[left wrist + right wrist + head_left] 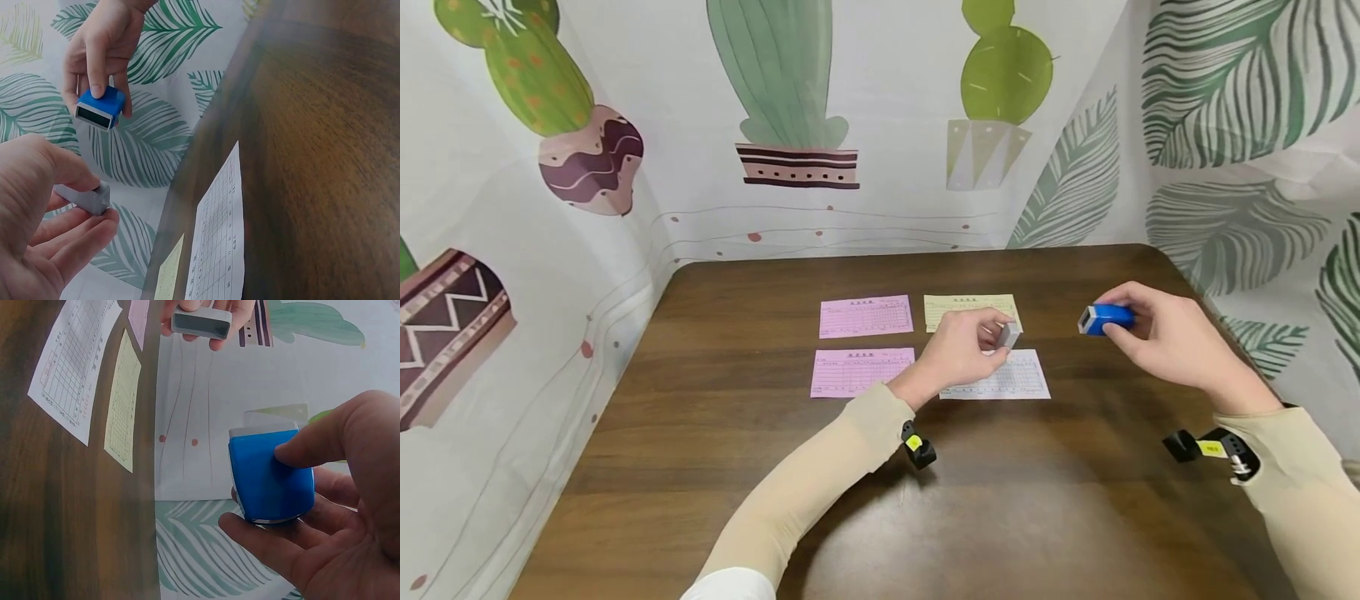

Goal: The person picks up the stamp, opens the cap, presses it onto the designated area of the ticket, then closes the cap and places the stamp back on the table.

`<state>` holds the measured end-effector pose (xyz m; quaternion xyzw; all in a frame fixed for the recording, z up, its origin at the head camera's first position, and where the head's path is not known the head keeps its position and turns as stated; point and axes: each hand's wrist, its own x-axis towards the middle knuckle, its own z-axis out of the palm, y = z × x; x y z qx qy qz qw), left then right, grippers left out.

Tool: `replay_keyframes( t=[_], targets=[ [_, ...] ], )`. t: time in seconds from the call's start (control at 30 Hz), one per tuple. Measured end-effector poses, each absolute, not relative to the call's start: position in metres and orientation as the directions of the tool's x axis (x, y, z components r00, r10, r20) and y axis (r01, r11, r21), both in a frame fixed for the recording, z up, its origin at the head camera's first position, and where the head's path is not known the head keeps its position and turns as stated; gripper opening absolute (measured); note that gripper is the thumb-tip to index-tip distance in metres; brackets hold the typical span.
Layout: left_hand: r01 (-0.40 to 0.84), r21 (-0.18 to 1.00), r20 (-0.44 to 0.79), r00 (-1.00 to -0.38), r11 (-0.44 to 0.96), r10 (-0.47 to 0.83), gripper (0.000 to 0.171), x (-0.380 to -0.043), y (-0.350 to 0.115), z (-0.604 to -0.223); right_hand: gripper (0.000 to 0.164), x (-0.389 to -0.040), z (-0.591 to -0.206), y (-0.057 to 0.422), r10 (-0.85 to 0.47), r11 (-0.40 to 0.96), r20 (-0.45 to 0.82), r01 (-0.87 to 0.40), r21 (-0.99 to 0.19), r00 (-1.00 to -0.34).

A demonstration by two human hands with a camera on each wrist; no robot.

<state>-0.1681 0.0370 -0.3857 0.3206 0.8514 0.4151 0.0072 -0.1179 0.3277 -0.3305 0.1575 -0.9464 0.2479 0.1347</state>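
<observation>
My right hand (1176,342) grips a blue stamp (1111,318) above the right side of the table, thumb on one side and fingers on the other. The stamp's pale-rimmed dark end faces left, uncovered. Between the thumb and fingers of my left hand (957,354) is a small grey stamp cap (1010,336), its hollow side showing in the right wrist view. The cap and the stamp are apart, with a gap between the hands. Under the left hand lie a white printed form (1028,379) and a yellow form (951,308), both partly hidden by it.
Two pink forms (865,317) lie one behind the other, left of the yellow and white ones. The brown wooden table (737,333) meets a cloth backdrop (895,100) with cactus and leaf prints. Each wrist carries a black camera mount (917,446).
</observation>
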Motion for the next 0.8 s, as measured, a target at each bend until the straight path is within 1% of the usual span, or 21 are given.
replay_keyframes(
  t=[0.17,0.27,0.47,0.63,0.8],
  targets=[
    [0.519,0.724,0.242,-0.808,0.455,0.537,0.029,-0.167,0.035,-0.386,0.032,-0.121,-0.332,0.320,-0.256,0.824,0.304,-0.371,-0.428,-0.918],
    [0.522,0.724,0.245,-0.805,0.451,0.540,0.028,-0.166,0.036,-0.386,0.031,-0.121,-0.334,0.317,-0.283,0.815,0.304,-0.395,-0.424,-0.910],
    [0.538,0.707,0.253,-0.799,0.459,0.545,0.030,-0.164,0.041,-0.384,0.031,-0.121,-0.340,0.312,-0.335,0.784,0.315,-0.448,-0.430,-0.888],
    [0.527,0.729,0.246,-0.798,0.437,0.551,0.030,-0.163,0.046,-0.382,0.032,-0.123,-0.345,0.306,-0.397,0.752,0.310,-0.500,-0.430,-0.864],
    [0.526,0.747,0.252,-0.790,0.406,0.560,0.033,-0.160,0.052,-0.382,0.032,-0.123,-0.346,0.298,-0.426,0.740,0.291,-0.515,-0.433,-0.857]
  ],
)
